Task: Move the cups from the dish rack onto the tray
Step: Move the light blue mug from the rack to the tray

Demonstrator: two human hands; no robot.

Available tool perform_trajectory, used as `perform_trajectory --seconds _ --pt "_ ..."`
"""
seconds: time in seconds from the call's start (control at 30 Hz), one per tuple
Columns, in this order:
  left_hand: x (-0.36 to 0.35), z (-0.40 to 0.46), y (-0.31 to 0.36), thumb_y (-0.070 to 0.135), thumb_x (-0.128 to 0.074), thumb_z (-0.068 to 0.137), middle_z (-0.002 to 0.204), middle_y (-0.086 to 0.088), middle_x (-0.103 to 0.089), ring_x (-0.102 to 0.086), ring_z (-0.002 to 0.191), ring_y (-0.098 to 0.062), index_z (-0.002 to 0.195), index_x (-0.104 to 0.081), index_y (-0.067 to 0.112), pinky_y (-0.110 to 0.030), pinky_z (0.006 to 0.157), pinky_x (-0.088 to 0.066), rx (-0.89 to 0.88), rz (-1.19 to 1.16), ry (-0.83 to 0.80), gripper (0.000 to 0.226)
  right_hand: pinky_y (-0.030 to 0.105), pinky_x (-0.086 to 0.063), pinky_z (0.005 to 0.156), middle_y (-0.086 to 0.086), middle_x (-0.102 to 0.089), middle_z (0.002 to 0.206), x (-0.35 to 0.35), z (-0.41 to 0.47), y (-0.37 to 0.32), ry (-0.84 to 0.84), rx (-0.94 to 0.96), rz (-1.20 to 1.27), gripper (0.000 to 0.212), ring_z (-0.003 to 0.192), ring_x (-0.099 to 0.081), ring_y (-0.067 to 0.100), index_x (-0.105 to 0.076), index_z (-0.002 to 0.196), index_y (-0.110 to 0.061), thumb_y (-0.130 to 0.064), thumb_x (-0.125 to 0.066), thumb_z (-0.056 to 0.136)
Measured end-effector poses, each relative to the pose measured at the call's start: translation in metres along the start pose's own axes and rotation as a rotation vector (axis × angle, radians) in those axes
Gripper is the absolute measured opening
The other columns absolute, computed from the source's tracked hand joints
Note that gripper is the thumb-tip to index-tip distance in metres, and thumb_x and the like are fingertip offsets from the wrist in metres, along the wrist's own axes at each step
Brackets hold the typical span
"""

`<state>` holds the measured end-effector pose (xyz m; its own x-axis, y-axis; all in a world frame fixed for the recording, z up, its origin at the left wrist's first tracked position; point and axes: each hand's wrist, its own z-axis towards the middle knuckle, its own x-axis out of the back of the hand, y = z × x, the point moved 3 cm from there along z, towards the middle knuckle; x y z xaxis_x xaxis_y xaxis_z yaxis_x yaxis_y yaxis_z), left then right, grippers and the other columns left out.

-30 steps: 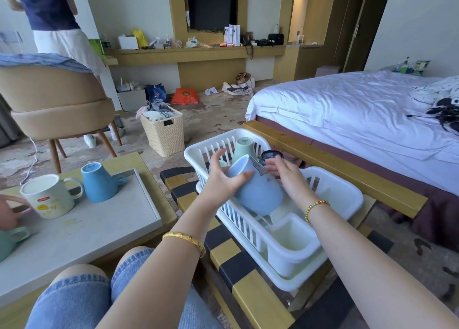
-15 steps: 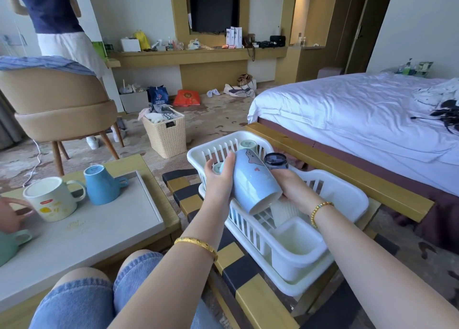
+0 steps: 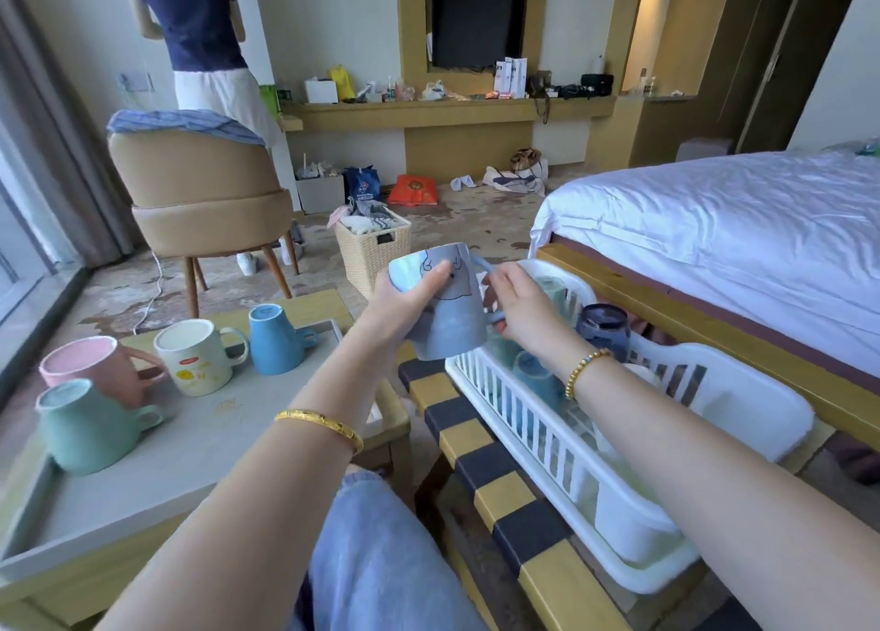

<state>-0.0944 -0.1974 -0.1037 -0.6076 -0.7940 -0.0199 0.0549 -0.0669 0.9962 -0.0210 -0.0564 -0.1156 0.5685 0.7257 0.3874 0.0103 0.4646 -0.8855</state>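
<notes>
— While she sits there, what's laid out, biggest first?

— On her right, a white dish rack [image 3: 562,444] lies on a black-and-yellow checked bench [image 3: 481,468]. On her left, a grey tray [image 3: 157,468] rests on a low wooden table [image 3: 376,416]. Four cups stand upside down on the tray: a green cup [image 3: 85,425] nearest her, a pink cup [image 3: 95,368] touching it behind, then a white cup [image 3: 195,359] and a small blue cup [image 3: 271,340].

— And the one she's moving?

— A grey-blue mug [image 3: 447,311] is up in the air, tilted, base uppermost, above the rack's far left corner, between rack and tray.

— How are her hands set?

— The left hand [image 3: 405,306] wraps the mug's left side, thumb lying across the drawing on its front. The right hand [image 3: 519,306] is just right of it, fingers curled at the handle.

— Anything left in the rack?

— A dark blue cup [image 3: 602,325], a teal cup [image 3: 533,378] and a pale green cup [image 3: 552,287], partly hidden by her wrist
</notes>
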Motion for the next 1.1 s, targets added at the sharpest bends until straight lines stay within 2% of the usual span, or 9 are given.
perform_trajectory --seconds 0.13,0.2,0.33,0.43,0.53,0.63,0.77,0.9,1.1 --pt "0.068 -0.01 -0.01 0.038 -0.072 0.075 0.116 -0.002 -0.054 -0.056 0.104 -0.015 0.126 -0.035 0.02 -0.029 0.083 -0.05 -0.049 0.1 0.209 0.066 0.034 -0.045 0.06 0.002 -0.058 0.088 -0.06 0.009 -0.023 -0.179 0.059 -0.05 0.018 0.073 -0.055 0.022 -0.05 0.102 -0.02 -0.026 -0.032 0.101" --pt "0.099 -0.02 -0.02 0.037 -0.076 0.071 0.119 0.001 -0.049 -0.051 0.104 -0.013 0.13 -0.03 0.022 -0.027 0.083 -0.048 -0.073 0.229 0.285 0.077 0.03 -0.046 0.064 0.0 -0.062 0.091 -0.092 0.011 -0.028 -0.285 0.085 -0.101 0.017 0.084 -0.058 0.021 -0.052 0.098 -0.019 -0.021 -0.036 0.1" --pt "0.151 -0.042 -0.051 0.028 -0.083 0.063 0.107 0.014 -0.049 -0.051 0.097 -0.002 0.121 -0.03 0.03 -0.019 0.077 -0.044 -0.149 0.389 0.363 0.078 0.028 -0.042 0.066 0.003 -0.062 0.091 -0.16 0.012 -0.025 -0.401 0.142 -0.291 0.013 0.086 -0.057 0.019 -0.058 0.094 -0.015 -0.015 -0.045 0.096" --pt "0.187 -0.051 -0.076 0.025 -0.085 0.06 0.114 0.009 -0.05 -0.051 0.104 -0.008 0.125 -0.032 0.023 -0.022 0.086 -0.043 -0.122 0.466 0.398 0.084 0.032 -0.052 0.073 0.004 -0.065 0.099 -0.209 0.009 -0.014 -0.386 0.16 -0.37 0.015 0.088 -0.061 0.017 -0.059 0.103 -0.012 -0.018 -0.047 0.096" --pt "0.222 -0.051 -0.094 0.024 -0.085 0.061 0.114 0.01 -0.051 -0.051 0.106 -0.006 0.122 -0.036 0.026 -0.018 0.086 -0.042 -0.058 0.506 0.382 0.078 0.013 -0.042 0.063 -0.006 -0.061 0.097 -0.252 0.005 -0.001 -0.351 0.169 -0.413 0.014 0.079 -0.055 -0.001 -0.057 0.105 -0.017 -0.017 -0.047 0.096" --pt "0.25 -0.049 -0.111 0.026 -0.084 0.062 0.122 0.006 -0.047 -0.045 0.116 -0.009 0.133 -0.034 0.018 -0.017 0.092 -0.033 -0.016 0.612 0.398 0.088 0.026 -0.047 0.081 0.005 -0.064 0.111 -0.291 0.005 0.01 -0.399 0.103 -0.33 0.016 0.104 -0.06 0.018 -0.056 0.106 -0.011 -0.006 -0.046 0.094" --pt "0.278 -0.045 -0.128 0.029 -0.082 0.064 0.132 -0.005 -0.044 -0.041 0.123 -0.016 0.139 -0.031 0.017 -0.006 0.08 -0.023 0.013 0.744 0.447 0.092 0.026 -0.039 0.071 0.009 -0.065 0.101 -0.326 0.015 0.013 -0.374 0.11 -0.341 0.015 0.096 -0.059 0.024 -0.056 0.098 -0.011 -0.002 -0.045 0.092" --pt "0.3 -0.032 -0.134 0.033 -0.081 0.065 0.136 -0.009 -0.041 -0.039 0.128 -0.021 0.143 -0.024 0.015 -0.011 0.087 -0.025 0.058 0.806 0.467 0.098 0.031 -0.042 0.07 0.012 -0.065 0.098 -0.346 0.029 0.012 -0.33 0.094 -0.328 0.014 0.093 -0.059 0.03 -0.057 0.095 -0.011 -0.005 -0.045 0.092" --pt "0.316 -0.016 -0.127 0.042 -0.077 0.068 0.148 -0.01 -0.027 -0.027 0.137 -0.025 0.149 -0.005 0.012 -0.03 0.11 -0.024 0.126 1.01 0.416 0.112 0.036 -0.046 0.073 0.015 -0.066 0.096 -0.365 0.04 0.009 -0.284 0.066 -0.296 0.015 0.091 -0.059 0.033 -0.059 0.093 -0.009 -0.006 -0.045 0.092"
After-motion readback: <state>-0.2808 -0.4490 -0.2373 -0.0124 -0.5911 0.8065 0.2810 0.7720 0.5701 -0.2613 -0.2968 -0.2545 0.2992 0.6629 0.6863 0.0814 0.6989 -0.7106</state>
